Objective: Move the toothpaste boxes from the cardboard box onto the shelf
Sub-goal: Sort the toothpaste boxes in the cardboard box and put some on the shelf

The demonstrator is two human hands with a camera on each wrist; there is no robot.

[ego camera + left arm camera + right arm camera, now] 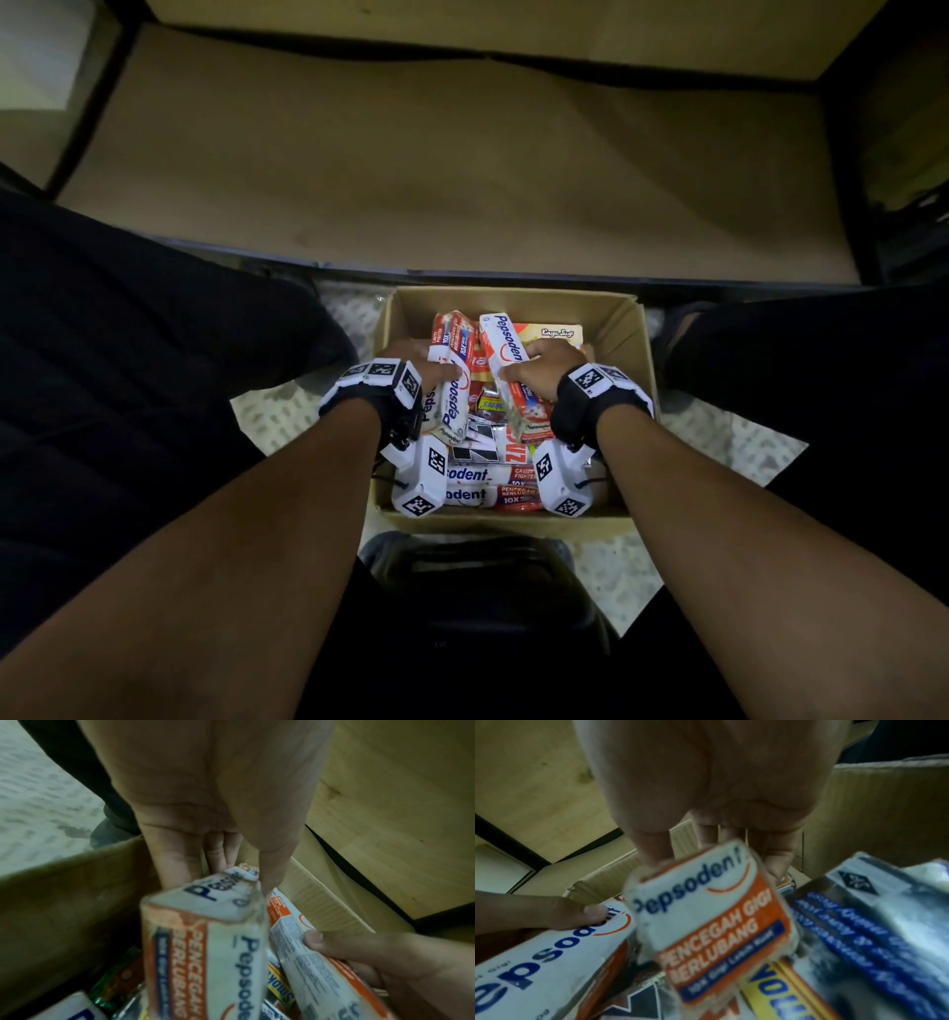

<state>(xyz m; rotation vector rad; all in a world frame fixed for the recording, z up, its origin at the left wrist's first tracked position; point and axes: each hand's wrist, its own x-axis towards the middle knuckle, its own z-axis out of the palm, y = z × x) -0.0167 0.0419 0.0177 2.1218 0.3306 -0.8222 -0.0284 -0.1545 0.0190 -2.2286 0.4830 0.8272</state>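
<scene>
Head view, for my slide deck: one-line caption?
Each hand, left and right, grips a toothpaste box over the cardboard box.

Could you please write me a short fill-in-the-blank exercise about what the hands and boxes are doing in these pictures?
1. The left hand and the right hand each grip one ____ toothpaste box.
2. Both hands are inside the ____ box.
3. The wooden shelf beyond the box holds ____ toothpaste boxes so far.
4. Two more toothpaste boxes lie flat along the box's ____ wall, closest to the person.

Missing words: Pepsodent; cardboard; no; near
</scene>
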